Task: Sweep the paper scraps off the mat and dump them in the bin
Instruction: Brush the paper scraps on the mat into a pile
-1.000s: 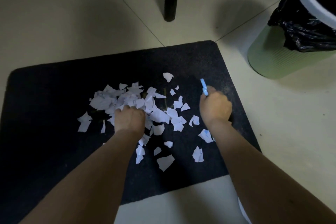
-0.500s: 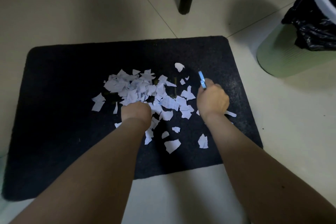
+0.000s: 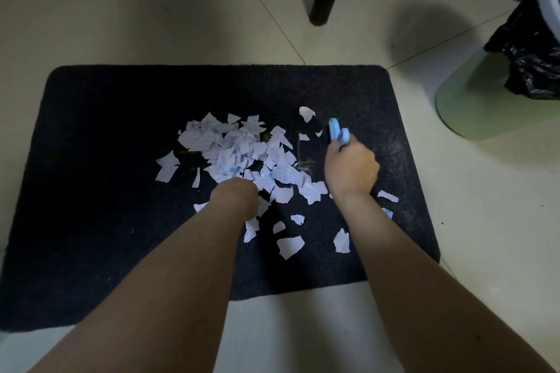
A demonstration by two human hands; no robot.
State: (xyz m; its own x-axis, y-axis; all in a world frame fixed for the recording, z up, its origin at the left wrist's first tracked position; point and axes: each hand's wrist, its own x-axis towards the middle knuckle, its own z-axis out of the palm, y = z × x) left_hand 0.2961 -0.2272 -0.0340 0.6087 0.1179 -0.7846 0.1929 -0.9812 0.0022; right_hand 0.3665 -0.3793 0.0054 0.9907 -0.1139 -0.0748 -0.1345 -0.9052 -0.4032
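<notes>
Dark mat (image 3: 91, 160) on pale tiled floor (image 3: 121, 9). Heaped on its middle, white paper scraps (image 3: 236, 148), strays scattered nearer. Left hand (image 3: 235, 198) knuckles-down at heap's near edge, grip impossible to tell. Right hand (image 3: 351, 171) fisted around blue handle (image 3: 338, 132). Far right, green bin (image 3: 485, 109), black liner (image 3: 533, 70).

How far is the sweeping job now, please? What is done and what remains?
Done: most paper scraps are gathered into one pile on the mat. In hand: the right hand grips a blue handle beside the pile; the left hand rests at its near edge. Left: stray pieces, and nothing has reached the bin.
</notes>
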